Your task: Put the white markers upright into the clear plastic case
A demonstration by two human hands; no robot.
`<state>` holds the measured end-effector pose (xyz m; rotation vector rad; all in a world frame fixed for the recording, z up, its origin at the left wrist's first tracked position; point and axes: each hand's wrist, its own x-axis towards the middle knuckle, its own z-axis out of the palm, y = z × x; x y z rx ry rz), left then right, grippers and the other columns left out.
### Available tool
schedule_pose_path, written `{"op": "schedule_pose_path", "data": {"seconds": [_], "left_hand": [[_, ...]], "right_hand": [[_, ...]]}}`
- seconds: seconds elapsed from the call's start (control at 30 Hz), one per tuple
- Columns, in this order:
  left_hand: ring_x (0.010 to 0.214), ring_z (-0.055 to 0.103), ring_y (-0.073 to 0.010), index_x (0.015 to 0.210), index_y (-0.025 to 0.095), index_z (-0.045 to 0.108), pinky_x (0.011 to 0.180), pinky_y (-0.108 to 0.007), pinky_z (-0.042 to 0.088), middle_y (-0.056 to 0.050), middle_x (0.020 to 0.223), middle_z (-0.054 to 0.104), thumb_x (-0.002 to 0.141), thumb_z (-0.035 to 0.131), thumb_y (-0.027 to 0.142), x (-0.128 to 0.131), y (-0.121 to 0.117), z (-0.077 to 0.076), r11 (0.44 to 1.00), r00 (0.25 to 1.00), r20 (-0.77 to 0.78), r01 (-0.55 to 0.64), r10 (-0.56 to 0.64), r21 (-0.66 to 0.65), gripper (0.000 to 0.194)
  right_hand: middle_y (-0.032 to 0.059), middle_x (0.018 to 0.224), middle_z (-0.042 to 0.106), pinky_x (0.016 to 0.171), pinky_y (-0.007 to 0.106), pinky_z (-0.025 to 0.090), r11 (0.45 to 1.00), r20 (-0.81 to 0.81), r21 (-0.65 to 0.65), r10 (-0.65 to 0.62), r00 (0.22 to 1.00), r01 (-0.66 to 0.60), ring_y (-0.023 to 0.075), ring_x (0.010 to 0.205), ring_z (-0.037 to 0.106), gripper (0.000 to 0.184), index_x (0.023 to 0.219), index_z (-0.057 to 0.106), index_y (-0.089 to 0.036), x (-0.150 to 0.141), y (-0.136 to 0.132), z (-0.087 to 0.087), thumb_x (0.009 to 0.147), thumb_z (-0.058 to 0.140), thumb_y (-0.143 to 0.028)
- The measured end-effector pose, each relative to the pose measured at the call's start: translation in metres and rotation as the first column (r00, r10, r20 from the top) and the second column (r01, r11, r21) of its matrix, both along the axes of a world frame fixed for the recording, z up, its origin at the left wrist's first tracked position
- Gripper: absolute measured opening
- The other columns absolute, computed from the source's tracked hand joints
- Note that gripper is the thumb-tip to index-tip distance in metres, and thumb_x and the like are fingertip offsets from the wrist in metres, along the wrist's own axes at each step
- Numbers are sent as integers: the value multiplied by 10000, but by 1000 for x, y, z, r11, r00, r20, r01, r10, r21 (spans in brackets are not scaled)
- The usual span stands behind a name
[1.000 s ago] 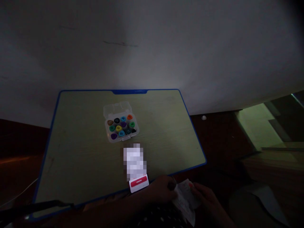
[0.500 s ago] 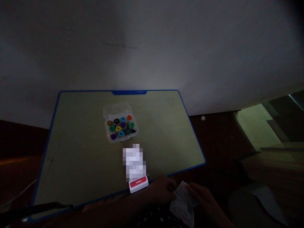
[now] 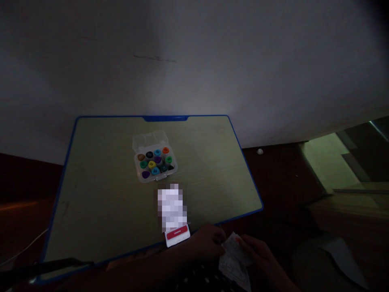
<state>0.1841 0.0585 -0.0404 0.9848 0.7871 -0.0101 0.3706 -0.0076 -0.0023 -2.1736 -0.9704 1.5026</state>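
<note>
A sheet of white paper (image 3: 233, 265) is held off the table (image 3: 212, 170), just beyond its near edge and toward the near right corner. The paper is pinched by the right hand (image 3: 258, 251), whose fingers are partly lost in shadow; a small orange-red spot is seen at the fingertips, its nature unclear. The left hand (image 3: 211, 241) is curled narrowly against the paper's left margin; whether the sheet is gripped there cannot be told. The print is too dim to be read, and the sheet's lower end is cut off by the frame. A phone (image 3: 173, 215) is laid at the middle of the near edge, its screen mostly masked by blurred blocks. Nearer the far edge, left of centre, an open clear case (image 3: 176, 170) is filled with capped markers (image 3: 152, 164); the darkest caps, at its front right corner, are barely distinguished. The near edge is partly covered by the left forearm and, at the near left corner, by a dark strap (image 3: 57, 264).
</note>
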Motion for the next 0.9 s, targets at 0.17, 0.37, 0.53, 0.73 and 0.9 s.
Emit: {"op": "schedule_pose_path", "data": {"seconds": [0.17, 0.37, 0.53, 0.73, 0.9], "left_hand": [[749, 580, -171, 849, 120, 638, 622, -236, 409, -34, 825, 656, 579, 582, 53, 0, 2, 1, 1000, 999, -42, 13, -13, 14, 284], [715, 559, -153, 859, 119, 645, 591, -218, 382, -27, 795, 641, 609, 569, 95, -2, 4, 4, 998, 999, -46, 12, -9, 61, 263], [535, 437, -97, 654, 118, 623, 483, -206, 294, 30, 564, 499, 656, 532, 165, -4, 4, 7, 991, 998, -18, 54, -52, 125, 102], [523, 402, -85, 581, 135, 557, 472, -200, 266, 58, 524, 444, 593, 564, 111, -5, 5, 6, 993, 996, 29, 87, -89, 76, 28], [525, 388, -84, 523, 137, 507, 476, -205, 251, 62, 489, 403, 618, 558, 133, -5, 6, 6, 992, 995, 40, 86, -89, 89, 108]], "right_hand": [[82, 855, 659, 711, 319, 500, 999, 33, -16, -45, 998, 46, 260, 840, 584, 486, 811, 690, -152, -1, -1, 1, 613, 637, -593], [63, 773, 646, 654, 291, 498, 999, -16, -37, 6, 1000, -6, 227, 753, 580, 469, 775, 677, -152, -1, -3, -1, 645, 604, -597], [63, 790, 639, 681, 290, 495, 1000, 103, 5, 15, 995, -15, 234, 790, 567, 479, 776, 672, -163, 0, 2, 1, 608, 619, -608], [30, 644, 561, 570, 240, 463, 995, 42, 15, 95, 995, -96, 170, 638, 519, 433, 636, 608, -158, 1, 9, 5, 669, 572, -588], [31, 656, 562, 560, 230, 456, 996, 43, 43, 83, 996, -84, 166, 641, 516, 436, 654, 606, -154, 0, 9, 6, 687, 558, -586]]}}
